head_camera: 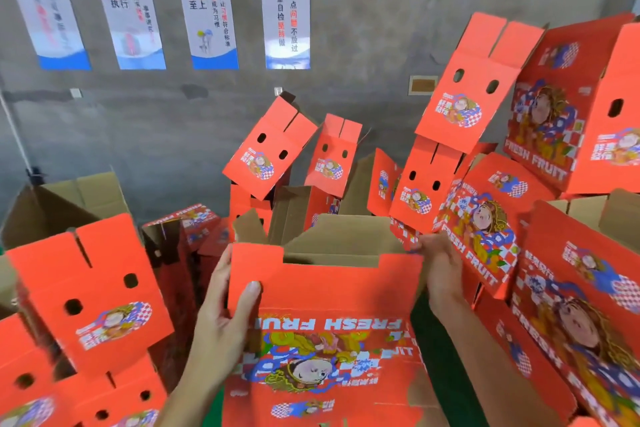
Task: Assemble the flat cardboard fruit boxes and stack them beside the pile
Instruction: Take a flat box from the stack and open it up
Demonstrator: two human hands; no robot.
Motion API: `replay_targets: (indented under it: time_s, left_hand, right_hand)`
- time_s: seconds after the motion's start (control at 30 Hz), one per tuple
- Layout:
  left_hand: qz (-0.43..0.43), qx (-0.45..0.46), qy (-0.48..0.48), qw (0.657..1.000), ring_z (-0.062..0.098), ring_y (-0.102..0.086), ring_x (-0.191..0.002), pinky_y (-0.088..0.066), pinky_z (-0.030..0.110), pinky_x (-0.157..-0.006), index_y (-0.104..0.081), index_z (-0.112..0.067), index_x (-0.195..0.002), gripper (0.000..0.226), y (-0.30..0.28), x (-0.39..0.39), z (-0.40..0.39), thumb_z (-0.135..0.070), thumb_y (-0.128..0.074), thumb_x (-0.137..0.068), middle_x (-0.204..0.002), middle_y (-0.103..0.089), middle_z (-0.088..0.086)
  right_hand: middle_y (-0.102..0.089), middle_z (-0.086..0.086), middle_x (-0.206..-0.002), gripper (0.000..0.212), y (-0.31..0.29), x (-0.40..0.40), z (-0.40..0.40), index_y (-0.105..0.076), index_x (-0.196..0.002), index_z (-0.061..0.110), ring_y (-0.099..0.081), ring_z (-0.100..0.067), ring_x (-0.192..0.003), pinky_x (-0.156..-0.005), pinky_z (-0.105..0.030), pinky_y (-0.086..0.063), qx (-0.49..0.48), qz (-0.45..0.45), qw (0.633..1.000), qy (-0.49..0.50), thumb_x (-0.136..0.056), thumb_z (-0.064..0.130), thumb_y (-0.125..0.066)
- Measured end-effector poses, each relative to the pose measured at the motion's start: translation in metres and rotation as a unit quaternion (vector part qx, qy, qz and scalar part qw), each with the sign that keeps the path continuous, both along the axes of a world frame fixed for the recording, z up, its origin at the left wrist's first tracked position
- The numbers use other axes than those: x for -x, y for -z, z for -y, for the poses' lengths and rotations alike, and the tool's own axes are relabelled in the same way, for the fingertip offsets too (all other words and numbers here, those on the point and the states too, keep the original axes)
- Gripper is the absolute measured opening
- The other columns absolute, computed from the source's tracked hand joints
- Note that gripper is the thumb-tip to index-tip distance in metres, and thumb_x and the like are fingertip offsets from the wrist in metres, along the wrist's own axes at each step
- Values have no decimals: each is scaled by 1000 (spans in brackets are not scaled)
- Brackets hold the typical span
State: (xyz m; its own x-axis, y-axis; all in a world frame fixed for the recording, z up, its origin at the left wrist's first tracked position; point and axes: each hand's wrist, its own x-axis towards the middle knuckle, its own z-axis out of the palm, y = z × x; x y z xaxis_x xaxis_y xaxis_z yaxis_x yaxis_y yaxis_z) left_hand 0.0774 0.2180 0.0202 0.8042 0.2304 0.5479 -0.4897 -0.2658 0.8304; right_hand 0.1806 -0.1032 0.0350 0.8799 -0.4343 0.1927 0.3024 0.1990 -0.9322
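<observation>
I hold a red cardboard fruit box (325,291) in front of me, its printed "FRESH FRUIT" side facing me upside down and its brown inside flaps open at the top. My left hand (225,312) grips the box's left edge, thumb on the printed face. At the upper right corner my right hand (440,270) grips the box. Assembled red boxes (457,87) are stacked at tilted angles behind and to the right.
More red boxes (90,291) stand piled at the left, and large ones (571,107) lean at the right. Brown cardboard (69,201) shows at the left. A grey concrete wall with several blue-and-white posters (285,14) rises behind.
</observation>
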Motion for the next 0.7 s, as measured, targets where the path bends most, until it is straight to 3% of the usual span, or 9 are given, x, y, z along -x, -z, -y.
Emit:
replay_targets:
  time_s: [0.03, 0.1, 0.23, 0.37, 0.43, 0.5, 0.57, 0.63, 0.7]
  left_hand:
    - [10, -35, 1, 999, 10, -45, -144, -39, 37, -118, -57, -44, -139, 41, -2, -5, 6, -44, -61, -98, -152, -52, -11]
    - [3, -74, -12, 997, 12, -48, -141, -39, 45, -118, -60, -37, -133, 36, -4, -17, 14, -49, -56, -99, -146, -55, -9]
    - [-84, -95, -96, 987, 13, -47, -141, -38, 43, -117, -49, -31, -148, 55, -2, -35, 25, -60, -50, -102, -151, -52, -7]
    - [-156, -106, -157, 969, 23, -41, -148, -35, 41, -118, -34, -20, -161, 69, 1, -41, 22, -37, -61, -101, -162, -42, 0]
    - [-173, -105, -170, 964, 26, -44, -146, -37, 43, -115, -34, -21, -161, 69, 2, -43, 19, -30, -63, -100, -161, -45, 1]
    - [-175, -113, -172, 963, 25, -42, -147, -37, 43, -115, -31, -25, -162, 70, 2, -46, 17, -28, -63, -100, -164, -40, -1]
    - [-138, -139, -156, 968, 16, -32, -152, -34, 39, -117, -20, -35, -164, 74, 3, -47, 18, -26, -60, -102, -170, -23, -11]
    - [-70, -174, -107, 976, -1, -25, -152, -32, 29, -116, -10, -49, -162, 80, 0, -46, 17, -21, -57, -104, -167, -22, -26]
    - [-37, -242, -66, 967, -12, -39, -138, -38, 21, -106, -11, -55, -160, 78, 1, -45, 15, -21, -54, -105, -149, -44, -36]
  right_hand:
    - [-68, -4, -76, 39, -4, 6, 0, -72, -72, 14, -64, -15, -68, -68, -23, -52, 2, 10, 998, -67, -104, 5, -53]
    - [-63, -10, -77, 28, -8, 15, -2, -66, -84, -4, -61, -14, -60, -58, -19, -50, 27, 13, 986, -165, -104, 9, -52]
    - [-59, -17, -87, 51, -10, 18, -1, -55, -98, -17, -57, -20, -74, -68, -18, -49, 82, 42, 977, -193, -99, 33, -54]
    - [-68, -8, -86, 54, 0, 10, 8, -67, -90, 4, -63, -18, -81, -78, -30, -46, 60, 11, 990, -130, -106, 50, -44]
    - [-68, -11, -94, 58, 13, 5, 12, -66, -89, 8, -63, -20, -91, -86, -37, -42, 154, 44, 980, -115, -103, 61, -46]
    - [-69, -4, -106, 61, 26, 4, 9, -72, -108, 20, -64, -19, -105, -96, -37, -43, 219, 74, 966, -117, -94, 75, -49]
    - [-67, 10, -128, 68, 32, 3, 2, -68, -132, 38, -58, -7, -126, -110, -27, -38, 262, 81, 955, -112, -89, 84, -44]
    - [-60, 21, -142, 51, 37, 2, -5, -65, -135, 44, -47, -3, -140, -115, -15, -28, 324, 92, 933, -122, -98, 73, -44]
    - [-52, 23, -151, 29, 42, -2, -9, -72, -125, 44, -38, -5, -147, -115, -9, -22, 378, 97, 909, -148, -101, 49, -57]
